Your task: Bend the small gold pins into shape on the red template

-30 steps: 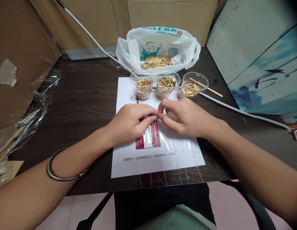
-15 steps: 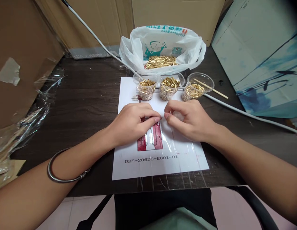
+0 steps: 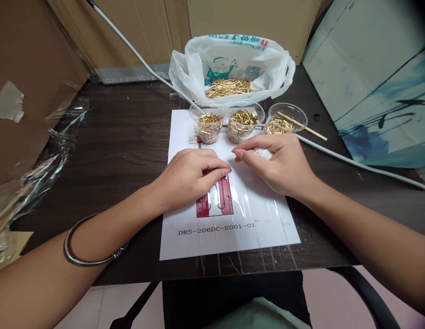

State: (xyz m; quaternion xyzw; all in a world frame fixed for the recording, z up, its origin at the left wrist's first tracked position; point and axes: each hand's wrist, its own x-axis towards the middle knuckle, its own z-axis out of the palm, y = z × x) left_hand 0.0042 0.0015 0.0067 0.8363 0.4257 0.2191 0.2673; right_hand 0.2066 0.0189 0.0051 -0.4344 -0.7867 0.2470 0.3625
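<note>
My left hand (image 3: pixel 195 176) rests palm down over the printed sheet (image 3: pixel 185 246), thumb and forefinger pressed together. Whatever sits in that pinch is hidden or too small to name. Beneath it shows part of a red-and-white printed picture (image 3: pixel 226 196) with grey looped shapes. To the right, my right hand (image 3: pixel 277 160) is closed, with a white crumpled wad (image 3: pixel 263 153) tucked inside its fingers. Its thumb and forefinger tips meet just short of the clear cups. Small gold metal pins fill the left cup (image 3: pixel 209 130), the middle cup (image 3: pixel 243 125) and the right cup (image 3: pixel 284 119).
A white plastic bag (image 3: pixel 280 77) of longer gold pins stands behind the cups. A white cable (image 3: pixel 130 50) crosses the dark table (image 3: pixel 123 137). One thin wooden stick (image 3: pixel 311 131) leans out of the right cup. Cardboard (image 3: pixel 253 18) walls the back; clear wrap (image 3: pixel 58 155) lies left.
My right hand has moved up and slightly right, toward the right cup, carrying the white wad along. My left hand has stayed in place.
</note>
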